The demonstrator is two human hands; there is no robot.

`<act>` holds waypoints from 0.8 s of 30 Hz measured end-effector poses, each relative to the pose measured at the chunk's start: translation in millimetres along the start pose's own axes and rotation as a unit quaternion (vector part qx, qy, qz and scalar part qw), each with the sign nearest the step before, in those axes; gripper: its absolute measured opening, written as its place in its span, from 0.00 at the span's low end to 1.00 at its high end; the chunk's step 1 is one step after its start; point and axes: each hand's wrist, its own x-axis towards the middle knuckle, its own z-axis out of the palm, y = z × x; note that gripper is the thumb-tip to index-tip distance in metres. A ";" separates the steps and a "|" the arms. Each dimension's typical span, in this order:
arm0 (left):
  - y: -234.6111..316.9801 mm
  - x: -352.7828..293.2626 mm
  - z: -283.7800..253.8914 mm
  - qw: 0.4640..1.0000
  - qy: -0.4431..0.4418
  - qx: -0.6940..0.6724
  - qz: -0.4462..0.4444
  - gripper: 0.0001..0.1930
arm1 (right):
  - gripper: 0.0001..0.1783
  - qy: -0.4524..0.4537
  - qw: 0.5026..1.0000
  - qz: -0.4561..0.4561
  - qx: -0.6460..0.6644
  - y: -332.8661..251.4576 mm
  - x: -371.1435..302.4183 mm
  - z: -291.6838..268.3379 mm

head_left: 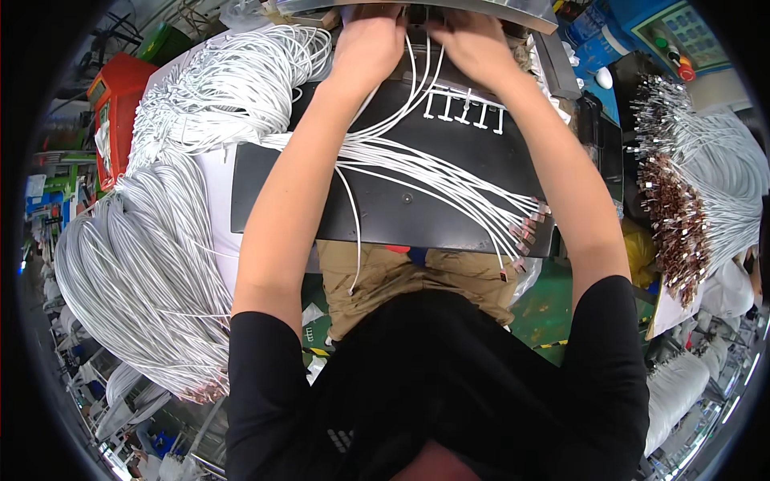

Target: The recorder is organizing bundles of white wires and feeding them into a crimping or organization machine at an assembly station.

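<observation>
Both my hands reach to the far edge of the black work plate (pixel 385 204), partly under a metal machine edge (pixel 513 10). My left hand (pixel 369 46) is bent there, its fingertips hidden. My right hand (pixel 475 46) is slightly blurred, with its fingers mostly out of sight. White cables (pixel 427 68) run up between the hands; what the fingers hold is hidden. A bundle of white cables (pixel 433 168) lies across the plate, its small connectors (pixel 525 228) at the plate's near right. Beside my right forearm lies a white moulded plastic strip (pixel 464 108) with several short T-shaped branches.
Big heaps of white cables (pixel 224 88) and grey-white cables (pixel 144 272) fill the left side. A red box (pixel 120 100) stands behind them. At right hangs a cable bundle with brown and metal ends (pixel 674 208). A control panel with a red button (pixel 686 72) is at far right.
</observation>
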 end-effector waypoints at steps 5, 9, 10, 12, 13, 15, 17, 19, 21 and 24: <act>-38.1 23.3 35.4 0.920 0.265 0.161 0.240 0.26 | 0.34 0.003 0.985 0.018 -0.173 -48.6 -10.2 -14.1; -16.0 15.9 39.4 0.951 0.209 0.175 0.144 0.27 | 0.36 -0.024 0.991 0.054 -0.122 -44.9 -10.7 -17.4; -13.7 15.5 46.3 0.929 0.251 0.222 0.159 0.27 | 0.36 -0.019 0.991 0.047 -0.126 -43.1 -10.8 -18.1; -16.7 18.9 55.1 0.902 0.291 0.268 0.173 0.27 | 0.36 -0.014 0.991 0.039 -0.131 -38.2 -10.8 -15.9; -18.4 25.7 57.6 0.903 0.281 0.272 0.176 0.27 | 0.36 -0.015 0.990 0.040 -0.137 -34.6 -10.5 -13.6; -25.4 37.1 61.9 0.905 0.261 0.282 0.181 0.27 | 0.36 -0.019 0.988 0.039 -0.148 -35.1 -9.0 -9.0; -31.5 40.6 65.1 0.902 0.292 0.245 0.204 0.27 | 0.30 0.056 0.981 0.007 -0.185 -43.0 -13.2 -7.0; -36.5 40.8 63.6 0.886 0.352 0.170 0.250 0.27 | 0.18 0.207 0.943 -0.056 -0.253 -56.0 -14.9 -6.7; -38.5 39.8 64.6 0.887 0.343 0.225 0.213 0.27 | 0.17 0.175 0.948 -0.027 -0.265 -43.1 -13.8 9.0; -20.5 42.9 68.7 0.880 0.324 0.311 0.153 0.27 | 0.17 0.109 0.943 0.042 -0.311 -13.4 -16.9 16.0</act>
